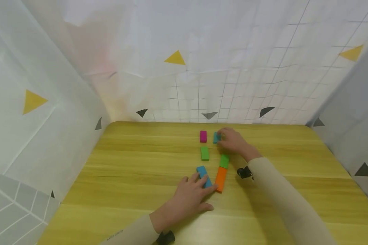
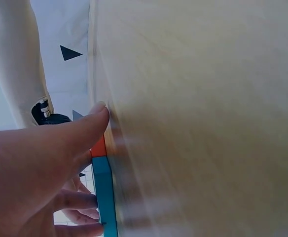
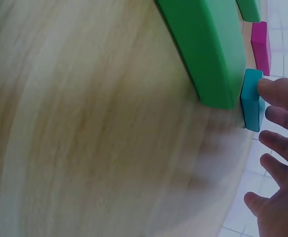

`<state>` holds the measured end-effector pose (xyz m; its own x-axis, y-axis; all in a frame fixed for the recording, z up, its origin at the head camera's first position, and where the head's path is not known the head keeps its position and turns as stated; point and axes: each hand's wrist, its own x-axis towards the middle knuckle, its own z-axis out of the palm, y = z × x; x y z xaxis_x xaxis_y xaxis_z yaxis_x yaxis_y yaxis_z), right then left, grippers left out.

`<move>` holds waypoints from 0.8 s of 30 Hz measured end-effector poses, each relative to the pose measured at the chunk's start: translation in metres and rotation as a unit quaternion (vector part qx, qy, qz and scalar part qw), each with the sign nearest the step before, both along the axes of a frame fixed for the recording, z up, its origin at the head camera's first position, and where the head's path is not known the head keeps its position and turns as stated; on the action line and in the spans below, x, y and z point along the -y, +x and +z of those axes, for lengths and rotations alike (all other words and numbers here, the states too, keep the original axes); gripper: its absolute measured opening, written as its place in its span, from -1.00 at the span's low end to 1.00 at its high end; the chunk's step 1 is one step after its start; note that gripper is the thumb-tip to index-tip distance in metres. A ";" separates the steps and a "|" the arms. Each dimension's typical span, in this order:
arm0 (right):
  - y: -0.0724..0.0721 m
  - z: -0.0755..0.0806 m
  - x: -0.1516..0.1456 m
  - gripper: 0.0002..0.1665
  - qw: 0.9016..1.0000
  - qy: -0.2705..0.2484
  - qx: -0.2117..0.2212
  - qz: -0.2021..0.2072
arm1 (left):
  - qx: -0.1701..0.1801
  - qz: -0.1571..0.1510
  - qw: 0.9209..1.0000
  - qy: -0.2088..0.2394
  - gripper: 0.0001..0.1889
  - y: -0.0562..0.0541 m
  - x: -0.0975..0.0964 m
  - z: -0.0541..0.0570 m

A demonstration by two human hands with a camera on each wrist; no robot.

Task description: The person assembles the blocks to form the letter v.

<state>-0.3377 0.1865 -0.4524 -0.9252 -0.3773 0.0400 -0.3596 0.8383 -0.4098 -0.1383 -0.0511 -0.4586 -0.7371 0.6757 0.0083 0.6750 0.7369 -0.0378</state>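
In the head view, my left hand (image 1: 190, 194) lies with fingers spread over a blue block (image 1: 201, 170). One fingertip reaches the near end of an orange block (image 1: 221, 179). From the left wrist, the thumb stands apart while other fingertips meet the side of the blue block (image 2: 104, 197). Farther back, my right hand (image 1: 233, 140) pinches a small teal block (image 1: 216, 137) between thumb and index finger. The right wrist view has the thumb on the teal block (image 3: 251, 98), the index finger just behind it, and the remaining fingers spread.
A green block (image 1: 224, 161) adjoins the far end of the orange one. Another green block (image 1: 204, 153) and a magenta block (image 1: 203, 136) stand left of the right hand. White sheeting (image 1: 159, 85) with triangles encloses the wooden table (image 1: 125, 163) at the back and sides.
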 end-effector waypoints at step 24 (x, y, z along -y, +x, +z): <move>0.001 -0.005 0.006 -0.65 1.000 -0.002 -0.018 -0.004 | 0.007 0.005 1.000 0.002 -0.29 0.000 -0.002 0.000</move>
<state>-0.3372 0.1809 -0.4569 -0.9261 -0.3700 0.0744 -0.3674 0.8390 -0.4012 -0.1380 -0.0491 -0.4585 -0.7441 0.6681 -0.0005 0.6679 0.7438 -0.0255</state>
